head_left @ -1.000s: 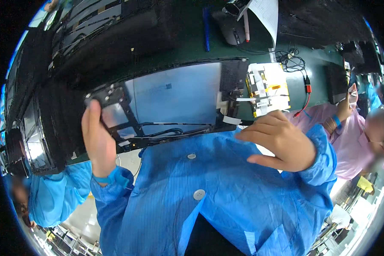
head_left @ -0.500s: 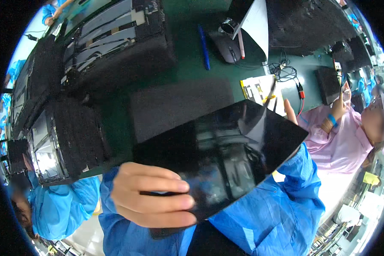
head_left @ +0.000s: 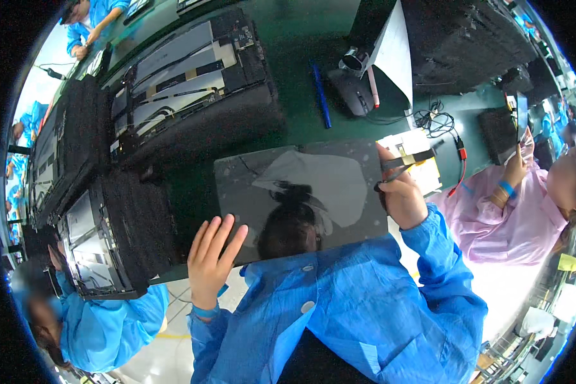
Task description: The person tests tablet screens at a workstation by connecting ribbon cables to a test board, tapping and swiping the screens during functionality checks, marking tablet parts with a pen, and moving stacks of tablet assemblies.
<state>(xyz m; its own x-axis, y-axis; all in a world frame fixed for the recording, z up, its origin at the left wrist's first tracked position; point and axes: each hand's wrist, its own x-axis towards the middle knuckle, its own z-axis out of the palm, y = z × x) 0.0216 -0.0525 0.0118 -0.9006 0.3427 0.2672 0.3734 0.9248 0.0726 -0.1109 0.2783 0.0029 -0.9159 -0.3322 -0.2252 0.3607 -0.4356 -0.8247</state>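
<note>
Glass now faces up: the dark, glossy rectangular tablet panel (head_left: 301, 192), flipped since a second ago, lies flat on the green bench, left hand (head_left: 212, 259) spread on its corner, right hand (head_left: 400, 195) gripping its edge.

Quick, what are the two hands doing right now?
Left hand: open, fingers spread flat on the left edge of the dark glossy panel.
Right hand: closed, gripping the panel's right edge.

bare green table (head_left: 301, 121) lies beyond the dark panel (head_left: 301, 192), hemmed by black trays (head_left: 192, 121) and mouse (head_left: 355, 89).
</note>
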